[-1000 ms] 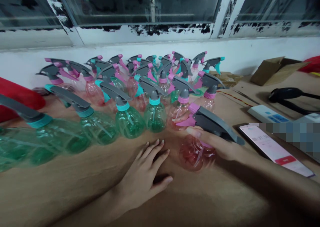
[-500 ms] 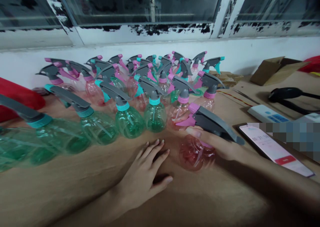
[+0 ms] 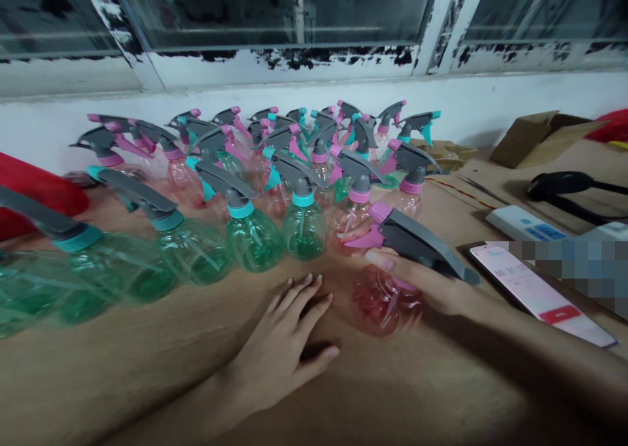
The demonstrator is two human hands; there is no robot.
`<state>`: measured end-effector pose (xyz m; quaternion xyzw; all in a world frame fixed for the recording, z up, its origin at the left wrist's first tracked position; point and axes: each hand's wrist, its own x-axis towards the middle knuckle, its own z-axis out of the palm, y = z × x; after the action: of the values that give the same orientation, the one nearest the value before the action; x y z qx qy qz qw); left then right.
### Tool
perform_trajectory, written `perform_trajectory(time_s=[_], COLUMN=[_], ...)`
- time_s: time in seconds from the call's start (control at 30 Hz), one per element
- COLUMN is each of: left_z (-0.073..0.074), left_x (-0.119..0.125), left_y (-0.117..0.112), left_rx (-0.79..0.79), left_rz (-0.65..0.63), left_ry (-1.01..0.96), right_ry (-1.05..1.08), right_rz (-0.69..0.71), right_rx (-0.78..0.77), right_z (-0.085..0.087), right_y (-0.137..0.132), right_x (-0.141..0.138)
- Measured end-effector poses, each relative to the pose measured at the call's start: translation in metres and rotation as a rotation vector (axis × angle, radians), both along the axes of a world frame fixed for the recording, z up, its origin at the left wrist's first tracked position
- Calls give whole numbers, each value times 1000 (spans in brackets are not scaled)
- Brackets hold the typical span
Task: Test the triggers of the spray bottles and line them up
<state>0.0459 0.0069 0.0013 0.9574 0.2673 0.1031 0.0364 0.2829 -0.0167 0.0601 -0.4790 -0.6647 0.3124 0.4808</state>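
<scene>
My right hand (image 3: 426,279) is wrapped round the neck of a pink spray bottle (image 3: 375,302) with a grey and pink trigger head. That bottle stands on the brown table (image 3: 196,361), and part of its neck is hidden by my fingers. Flat on the table to its left lies my left hand (image 3: 279,344), fingers spread, holding nothing. Just beyond my left fingertips stand a green spray bottle (image 3: 304,230) with a turquoise collar and another green spray bottle (image 3: 254,240). A pink spray bottle (image 3: 356,201) is close behind the held one.
Several more pink and green spray bottles crowd the table toward the white wall (image 3: 540,93). At right are a phone (image 3: 530,282), a white device with blue buttons (image 3: 524,223), a black object (image 3: 564,184) and an open cardboard box (image 3: 534,138). Red material (image 3: 34,194) lies at far left.
</scene>
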Motion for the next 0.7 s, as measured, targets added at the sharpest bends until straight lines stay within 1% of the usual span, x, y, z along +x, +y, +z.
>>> perform_trajectory(time_s=[0.1,0.2,0.33,0.43,0.53,0.7], left_z=[0,0,0,0,0,1], left_x=[0,0,0,0,0,0], left_y=[0,0,1,0,0,0], left_rx=[4,9,8,4,-8,-12], left_rz=[-4,-7,-3,-1,-2,-1], left_ry=[0,2,-2,-18,-18,-13], right_ry=[15,9,-8,-20,-15,-7], right_rz=[-46,-80,-86,-100,-73,-108], right_rx=[-52,-45,-11,-28,-26,-20], right_z=[-1,-2,-1,-1,-1,-2], right_y=[0,0,-1,-1,-1,-1], right_x=[1,2,3,3,3,4])
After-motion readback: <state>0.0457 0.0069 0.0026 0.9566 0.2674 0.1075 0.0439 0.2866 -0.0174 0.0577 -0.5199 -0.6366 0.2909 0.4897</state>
